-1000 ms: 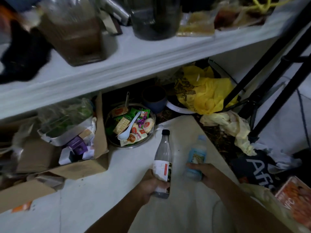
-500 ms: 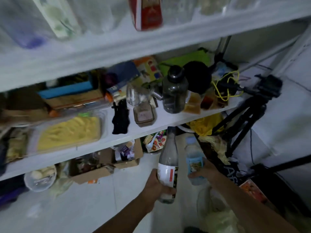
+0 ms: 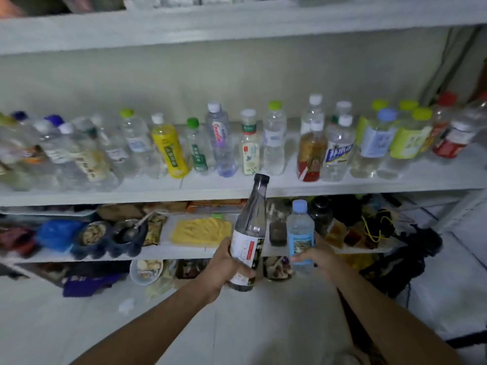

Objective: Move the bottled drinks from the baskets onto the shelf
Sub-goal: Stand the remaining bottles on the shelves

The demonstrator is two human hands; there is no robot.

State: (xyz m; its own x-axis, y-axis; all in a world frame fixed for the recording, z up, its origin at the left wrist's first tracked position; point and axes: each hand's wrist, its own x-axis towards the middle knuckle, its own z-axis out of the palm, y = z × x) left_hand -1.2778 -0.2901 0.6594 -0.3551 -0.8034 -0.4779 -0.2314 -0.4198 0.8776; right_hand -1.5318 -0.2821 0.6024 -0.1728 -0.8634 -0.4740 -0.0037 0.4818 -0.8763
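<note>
Left fingers: the left hand (image 3: 224, 264) has its fingers (image 3: 243, 272) curled tight round the labelled lower half of a black-capped clear bottle (image 3: 250, 222), which stands nearly upright with its neck leaning slightly right.
Right fingers: the right hand (image 3: 320, 256) has its fingertips (image 3: 300, 258) wrapped across the label of a small blue-labelled bottle (image 3: 300, 230), held upright.
Between the hands: the two bottles are just beside each other, not touching.
Above the fingers: the black cap overlaps the front edge of the drinks shelf (image 3: 184, 192). A row of bottles (image 3: 247, 143) stands behind, with bare board in front of it.
Change: a second ago both bottles were held low over the floor. Now they are raised and the view has lifted to the shelf.
Meaning: the carry looks almost done, and setting both down likely comes next.
Baskets: out of view.
</note>
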